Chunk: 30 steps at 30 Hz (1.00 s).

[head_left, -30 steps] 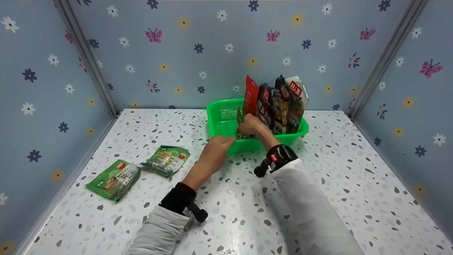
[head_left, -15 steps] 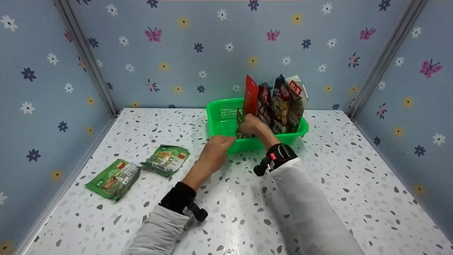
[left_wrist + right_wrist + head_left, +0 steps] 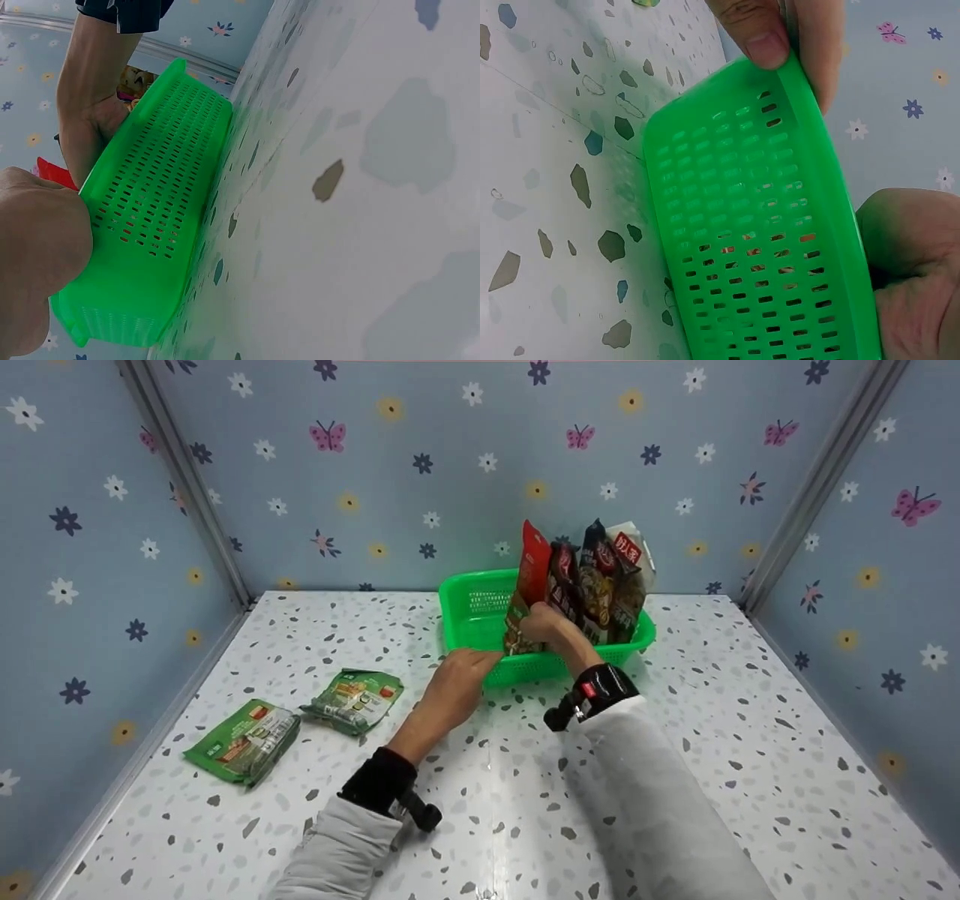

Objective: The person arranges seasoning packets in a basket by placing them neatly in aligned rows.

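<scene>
Against the back wall stands a green plastic basket (image 3: pixel 469 577) with slotted sides. My left hand (image 3: pixel 454 686) grips its near rim, thumb outside, as the right wrist view shows. Inside the basket, my right hand (image 3: pixel 551 628) holds the near edge of a small green-and-brown food packet (image 3: pixel 514 630); its fingertips are partly hidden. That packet stands upright beside a taller red packet (image 3: pixel 534 559). To the right, dark printed pouches (image 3: pixel 596 585) and a white packet (image 3: pixel 634 540) with a red label stand in a row.
Two green food packets, a left one (image 3: pixel 244 742) and a right one (image 3: pixel 356 701), lie flat on the speckled white table (image 3: pixel 487 825) left of my left arm. Blue flowered panels (image 3: pixel 450 472) enclose the back and both sides.
My right hand has shifted slightly right in the basket. The small packet has turned and moved toward the red one, showing more of its front. My left hand stays on the rim.
</scene>
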Each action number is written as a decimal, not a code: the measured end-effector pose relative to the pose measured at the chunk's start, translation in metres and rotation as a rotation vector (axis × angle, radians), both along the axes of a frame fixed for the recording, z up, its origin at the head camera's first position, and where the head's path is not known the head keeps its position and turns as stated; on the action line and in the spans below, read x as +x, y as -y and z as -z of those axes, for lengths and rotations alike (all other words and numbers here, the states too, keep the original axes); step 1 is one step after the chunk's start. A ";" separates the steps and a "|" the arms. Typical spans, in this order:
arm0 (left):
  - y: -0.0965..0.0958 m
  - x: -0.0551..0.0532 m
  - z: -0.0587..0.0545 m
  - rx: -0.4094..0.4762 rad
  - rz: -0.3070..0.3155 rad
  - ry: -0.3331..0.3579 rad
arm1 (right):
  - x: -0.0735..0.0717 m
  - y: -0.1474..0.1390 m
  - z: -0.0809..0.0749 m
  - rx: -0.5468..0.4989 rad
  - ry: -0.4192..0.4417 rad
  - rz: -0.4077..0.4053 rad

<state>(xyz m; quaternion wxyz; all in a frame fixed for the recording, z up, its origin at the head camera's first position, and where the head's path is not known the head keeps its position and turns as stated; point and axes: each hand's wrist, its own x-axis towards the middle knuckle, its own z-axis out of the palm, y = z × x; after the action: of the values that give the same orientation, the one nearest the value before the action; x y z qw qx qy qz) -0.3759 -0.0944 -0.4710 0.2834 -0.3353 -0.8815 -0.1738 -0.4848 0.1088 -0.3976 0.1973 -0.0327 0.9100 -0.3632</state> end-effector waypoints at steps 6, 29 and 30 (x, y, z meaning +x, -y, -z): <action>0.000 0.000 0.001 0.004 0.002 0.016 | 0.001 0.002 0.004 -0.013 -0.009 0.052; -0.001 -0.001 0.000 -0.007 -0.003 0.006 | 0.003 -0.001 0.002 -0.060 -0.083 0.059; 0.000 -0.001 0.000 -0.009 -0.006 0.006 | 0.006 0.001 -0.002 -0.055 -0.082 0.058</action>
<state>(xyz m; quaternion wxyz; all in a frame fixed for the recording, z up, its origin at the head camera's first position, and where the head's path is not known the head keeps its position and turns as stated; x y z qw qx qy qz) -0.3768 -0.0942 -0.4711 0.2798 -0.3334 -0.8841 -0.1701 -0.4789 0.1080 -0.3959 0.1481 -0.0267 0.9076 -0.3919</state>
